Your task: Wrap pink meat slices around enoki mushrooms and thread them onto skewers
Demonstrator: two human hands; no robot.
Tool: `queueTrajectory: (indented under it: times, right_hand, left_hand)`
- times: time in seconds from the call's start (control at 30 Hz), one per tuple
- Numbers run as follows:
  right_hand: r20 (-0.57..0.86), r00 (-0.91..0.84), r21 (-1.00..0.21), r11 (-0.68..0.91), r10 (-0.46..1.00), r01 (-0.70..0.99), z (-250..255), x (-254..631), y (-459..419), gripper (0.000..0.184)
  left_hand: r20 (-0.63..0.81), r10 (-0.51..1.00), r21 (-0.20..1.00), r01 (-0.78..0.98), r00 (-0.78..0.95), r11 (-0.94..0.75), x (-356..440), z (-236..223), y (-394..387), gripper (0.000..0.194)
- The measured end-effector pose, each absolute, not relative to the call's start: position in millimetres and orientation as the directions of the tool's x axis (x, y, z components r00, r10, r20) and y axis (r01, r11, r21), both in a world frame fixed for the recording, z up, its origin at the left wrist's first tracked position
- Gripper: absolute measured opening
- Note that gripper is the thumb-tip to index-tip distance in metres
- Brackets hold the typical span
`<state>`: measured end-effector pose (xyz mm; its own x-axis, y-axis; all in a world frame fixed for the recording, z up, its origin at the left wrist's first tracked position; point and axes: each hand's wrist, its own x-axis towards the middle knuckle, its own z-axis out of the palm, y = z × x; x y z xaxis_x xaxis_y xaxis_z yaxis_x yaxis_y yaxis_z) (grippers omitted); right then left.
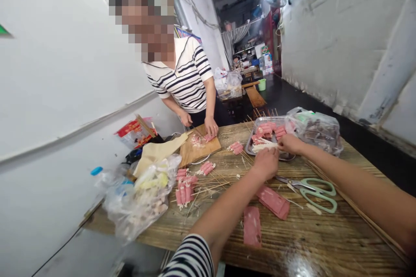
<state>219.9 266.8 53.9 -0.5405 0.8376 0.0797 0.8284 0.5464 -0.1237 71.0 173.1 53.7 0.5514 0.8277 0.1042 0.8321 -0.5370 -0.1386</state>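
Over the near edge of a metal tray [290,157], a bunch of white enoki mushrooms [262,145] is pinched between my fingers. My left hand [267,163] is closed at its near side, and my right hand [290,143] closes on its right end; the fingertips are partly hidden. Skewered pink meat rolls [266,129] lie in the tray. On the table, below my left hand, rests a stack of pink meat slices [274,202], with another slice [252,226] nearer me. Green-handled scissors [313,192] lie beneath my right forearm.
Across the table a person [185,78] cuts on a wooden board [198,151]. More skewered rolls [184,192] lie left of my left forearm. A plastic bag [146,207] sits at the left edge, another bag [320,132] behind my right hand.
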Motion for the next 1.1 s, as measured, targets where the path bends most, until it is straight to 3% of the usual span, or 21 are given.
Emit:
queueTrajectory:
  times: [0.43, 0.6, 0.9, 0.97, 1.1]
  right_hand:
    - [-0.009, -0.473, -0.312, 0.447, 0.881, 0.838, 70.5, 219.1, 259.0, 0.029]
    - [-0.048, -0.405, -0.421, 0.349, 0.913, 0.837, 87.0, 217.4, 260.9, 0.025]
    - [-0.171, -0.315, -0.668, 0.125, 0.934, 0.734, 93.1, 224.1, 253.1, 0.024]
    - [-0.169, -0.334, -0.706, 0.123, 0.927, 0.698, 99.5, 227.9, 249.0, 0.023]
    - [-0.182, -0.422, -0.747, 0.154, 0.888, 0.647, 119.1, 229.3, 232.5, 0.023]
  left_hand:
    - [0.117, 0.831, -0.092, 0.840, 0.543, -0.535, 74.4, 44.9, 184.1, 0.032]
    - [0.181, 0.880, -0.036, 0.898, 0.438, -0.439, 69.6, 34.7, 179.4, 0.027]
    - [0.218, 0.821, -0.026, 0.844, 0.528, -0.536, 70.7, 34.0, 173.6, 0.026]
    - [0.271, 0.817, -0.036, 0.853, 0.509, -0.520, 68.7, 40.3, 169.2, 0.025]
    - [0.547, 0.722, -0.067, 0.882, 0.424, -0.467, 55.5, 63.5, 155.7, 0.037]
